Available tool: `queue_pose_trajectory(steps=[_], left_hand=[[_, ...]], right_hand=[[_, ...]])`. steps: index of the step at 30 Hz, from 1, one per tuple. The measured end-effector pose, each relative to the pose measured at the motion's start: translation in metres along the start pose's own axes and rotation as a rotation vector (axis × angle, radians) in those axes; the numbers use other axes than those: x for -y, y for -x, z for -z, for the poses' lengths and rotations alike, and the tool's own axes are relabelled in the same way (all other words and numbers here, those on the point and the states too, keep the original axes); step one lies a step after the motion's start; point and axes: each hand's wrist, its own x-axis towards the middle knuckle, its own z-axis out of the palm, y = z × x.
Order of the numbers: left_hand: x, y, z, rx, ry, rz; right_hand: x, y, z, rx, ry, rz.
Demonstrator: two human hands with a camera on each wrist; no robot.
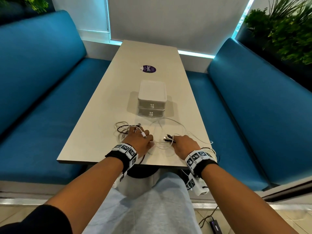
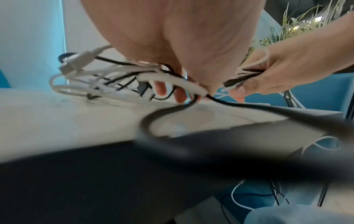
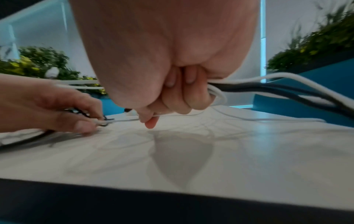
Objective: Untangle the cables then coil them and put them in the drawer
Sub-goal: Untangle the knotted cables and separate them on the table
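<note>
A tangle of white and black cables [image 1: 122, 129] lies on the near end of the table [image 1: 101, 132]. My left hand [image 1: 138, 141] rests on its left part, fingers curled down around white and black strands [image 2: 172, 80]. My right hand [image 1: 183, 143] grips a bunch of black and white cable ends [image 1: 168, 138] in a fist [image 3: 172, 98], and strands trail off to the right [image 3: 268, 86]. A thin white loop [image 1: 170, 122] lies in front of the white two-drawer unit [image 1: 152, 98]. Both of its drawers are closed.
Blue benches [image 1: 50, 107] flank the table on both sides. A purple sticker [image 1: 149, 69] sits on the table beyond the drawer unit. Cables hang off the table's near right corner [image 1: 214, 152]. A dark adapter [image 1: 215, 225] lies on the floor. Plants [image 1: 287, 31] stand behind the right bench.
</note>
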Motion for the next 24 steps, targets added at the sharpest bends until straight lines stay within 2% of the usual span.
queue_pose_trajectory(steps=[6,9,12,17,24], left_hand=[[0.024,0.008,-0.003,0.047,-0.044,0.032],[0.023,0.008,-0.001,0.054,-0.042,0.036],[0.017,0.005,0.001,0.037,-0.019,0.036],[0.015,0.004,0.0,-0.014,0.028,0.007],[0.016,0.005,-0.006,-0.03,0.122,-0.016]], right_hand=[[-0.077,0.008,0.017,0.039,0.078,-0.393],[-0.091,0.007,0.029,0.03,0.008,-0.508],[-0.083,0.002,0.035,0.046,-0.017,-0.506],[-0.052,-0.011,0.027,0.064,-0.088,-0.366],[-0.016,-0.012,0.006,0.124,-0.406,-0.203]])
